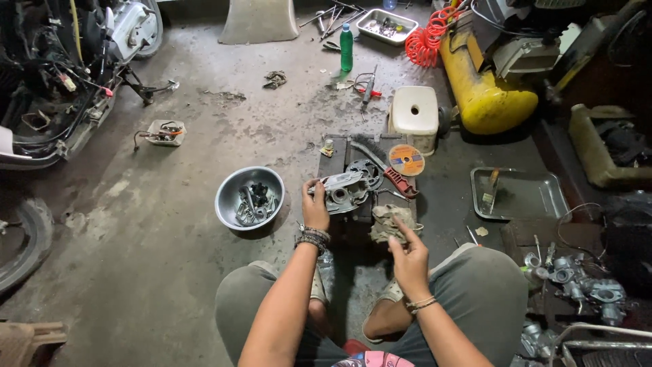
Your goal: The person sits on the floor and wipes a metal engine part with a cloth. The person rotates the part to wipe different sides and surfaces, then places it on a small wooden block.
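My left hand (314, 207) grips the left edge of a grey metal engine cover (345, 191) that rests on a dark wooden board (332, 155) on the floor in front of my knees. A little nearer to me, my right hand (409, 257) hovers with fingers loosely apart and holds nothing. Its fingertips are close to a crumpled dirty rag (391, 221) lying beside the cover. A wire brush with a red handle (392, 177) and a round abrasive disc (406, 160) lie on the board just beyond the cover.
A steel bowl (232, 187) with metal parts sits to the left. A white plastic stool (415, 113), a yellow compressor tank (479, 92) and a metal tray (527, 197) stand to the right. Carburettor parts (581, 282) lie at right, a motorcycle (61, 75) at far left.
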